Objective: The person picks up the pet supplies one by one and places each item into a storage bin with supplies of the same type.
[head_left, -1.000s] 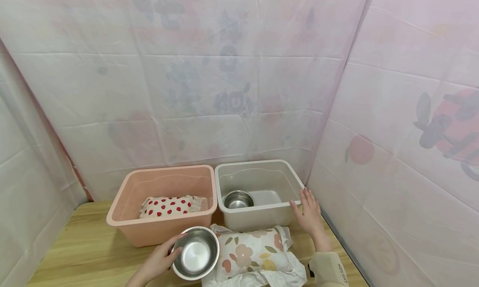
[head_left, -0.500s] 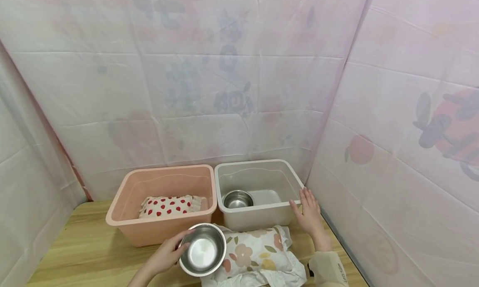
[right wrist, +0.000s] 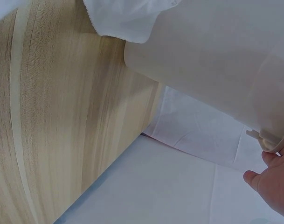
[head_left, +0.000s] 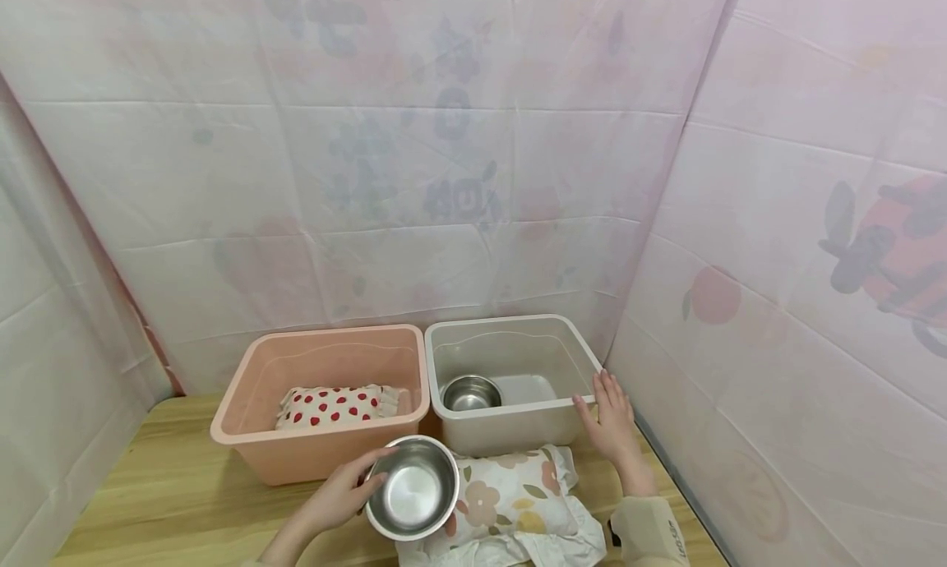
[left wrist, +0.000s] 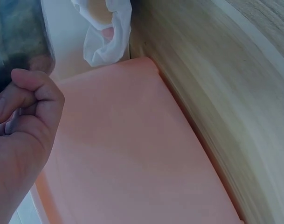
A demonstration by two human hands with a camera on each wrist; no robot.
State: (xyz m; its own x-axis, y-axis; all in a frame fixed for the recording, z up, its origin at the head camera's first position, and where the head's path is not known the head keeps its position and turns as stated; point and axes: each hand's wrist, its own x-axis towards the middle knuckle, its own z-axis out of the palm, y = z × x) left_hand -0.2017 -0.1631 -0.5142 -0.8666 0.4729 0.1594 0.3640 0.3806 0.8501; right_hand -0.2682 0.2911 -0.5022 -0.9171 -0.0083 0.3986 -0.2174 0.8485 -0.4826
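My left hand (head_left: 336, 497) grips the rim of a stainless steel bowl (head_left: 414, 493), thumb on the inner side. The bowl is tilted, its inside facing up toward the head camera, and it overlaps the left end of a floral cushion (head_left: 510, 497). In the left wrist view the bowl (left wrist: 20, 42) shows only partly, above the curled fingers. My right hand (head_left: 612, 423) rests on the front right corner of a grey plastic bin (head_left: 510, 413), fingers extended over the rim. Inside that bin, at the left, stands a second steel bowl (head_left: 471, 394).
Left of the grey bin stands a peach-coloured bin (head_left: 318, 452) holding a small strawberry-print cushion (head_left: 333, 407). Both bins sit side by side on a wooden table (head_left: 163, 485), near the back curtain (head_left: 385, 271). Another curtain (head_left: 740, 386) hangs along the right side.
My left hand has carried the bowl to the right and slightly farther from me, over the floral cushion's left end. The right hand has stayed on the grey bin's corner.
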